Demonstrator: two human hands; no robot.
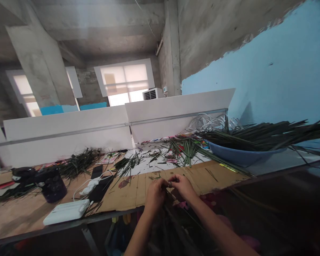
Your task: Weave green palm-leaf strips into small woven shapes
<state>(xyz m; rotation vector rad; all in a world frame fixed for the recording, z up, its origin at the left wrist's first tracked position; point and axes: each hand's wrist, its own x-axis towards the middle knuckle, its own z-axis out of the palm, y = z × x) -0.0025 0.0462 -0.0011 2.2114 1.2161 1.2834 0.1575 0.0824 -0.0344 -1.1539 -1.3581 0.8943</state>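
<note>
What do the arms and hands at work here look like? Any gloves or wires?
The left hand and right hand are a person's, ungloved, with no wires. The forearms show no sleeves, watch or bracelet. Any ring is too small to make out.

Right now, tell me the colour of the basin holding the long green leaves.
Blue; the basin shows best in the head view.

The left hand (156, 192) and right hand (182, 185) are bare, as are the slender forearms (213, 222). Below the table's (138, 188) front edge, apparent dark clothing (224, 222) shows blurred pink patches, its cut lost in shadow.
</note>
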